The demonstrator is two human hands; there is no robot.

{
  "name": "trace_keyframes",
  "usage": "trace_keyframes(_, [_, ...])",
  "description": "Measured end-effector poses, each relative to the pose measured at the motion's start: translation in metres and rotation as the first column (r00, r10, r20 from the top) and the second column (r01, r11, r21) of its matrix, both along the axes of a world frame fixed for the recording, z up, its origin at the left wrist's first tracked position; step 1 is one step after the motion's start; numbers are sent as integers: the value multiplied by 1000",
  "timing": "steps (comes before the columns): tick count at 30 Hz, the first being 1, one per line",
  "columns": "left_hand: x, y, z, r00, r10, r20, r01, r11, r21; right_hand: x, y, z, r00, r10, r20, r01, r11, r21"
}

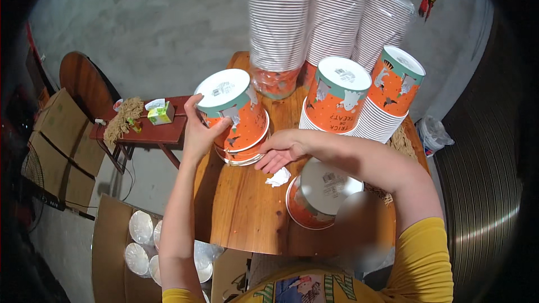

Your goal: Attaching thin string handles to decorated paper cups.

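Note:
An orange paper bucket [245,126] with a green band and white base stands upside down on a short stack at the table's left. My left hand [203,129] grips its upper side, thumb across the printed wall and fingers toward the back. My right hand [284,148] is beside the lower rims of that stack, palm partly turned up and fingers stretched out. Its thumb is close to the rim; I cannot tell whether it touches. Just below that hand lies a crumpled white tissue [278,177]. Another upturned bucket [314,202] stands near the front edge, partly hidden by a blurred round shape.
Tall plastic-wrapped bucket stacks [279,22] rise at the back of the wooden table [241,219]. Two shorter upturned stacks [342,92] stand at the right. A cardboard box [112,247] with wrapped white items sits lower left, below a red bench [168,129].

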State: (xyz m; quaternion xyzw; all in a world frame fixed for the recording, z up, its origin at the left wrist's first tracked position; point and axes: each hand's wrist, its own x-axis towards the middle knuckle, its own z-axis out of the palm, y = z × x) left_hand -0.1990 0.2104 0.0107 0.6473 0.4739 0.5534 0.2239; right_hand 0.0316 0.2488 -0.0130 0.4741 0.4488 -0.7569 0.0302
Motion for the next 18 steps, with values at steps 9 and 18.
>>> trace_keyframes(9, [2, 3, -19, 968, 68, -240, -57, 997, 53, 4, 8, -7, 926, 137, 352, -219, 954, 204])
trace_keyframes(18, [8, 4, -37, 984, 20, -175, -17, 1000, 23, 11, 23, 4, 959, -90, 269, -53, 875, 482])
